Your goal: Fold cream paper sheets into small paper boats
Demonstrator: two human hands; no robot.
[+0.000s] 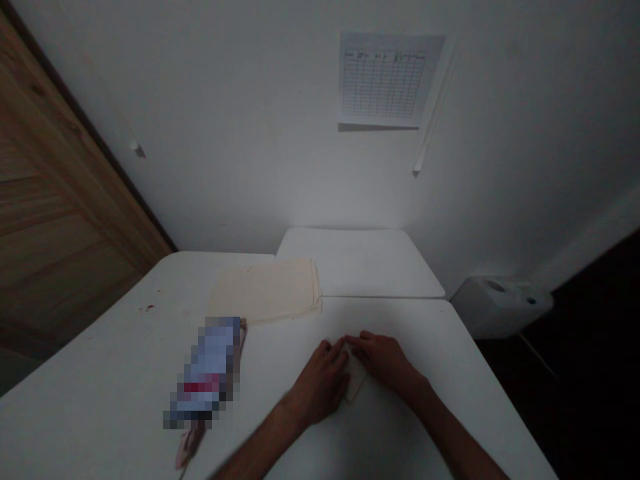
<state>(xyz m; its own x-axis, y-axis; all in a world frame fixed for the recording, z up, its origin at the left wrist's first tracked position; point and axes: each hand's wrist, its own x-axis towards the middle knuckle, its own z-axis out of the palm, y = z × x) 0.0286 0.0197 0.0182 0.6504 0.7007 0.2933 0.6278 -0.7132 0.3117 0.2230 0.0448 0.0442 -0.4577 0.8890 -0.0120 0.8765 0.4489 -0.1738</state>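
A small pale folded piece, of paper or cloth, lies on the white table between my hands. My left hand presses on its left side with the fingers bent and the index fingertip at its far tip. From the right, my right hand holds down the opposite edge, its fingers reaching to the same tip. The two index fingers meet there. Most of the piece is hidden under the hands; its near corner shows. Beyond my left hand is a stack of cream sheets.
A pixelated blue-and-red object lies left of my left arm, on something pinkish. The white table meets a white wall, where a printed chart hangs. Past the table's right edge stands a white box-like item.
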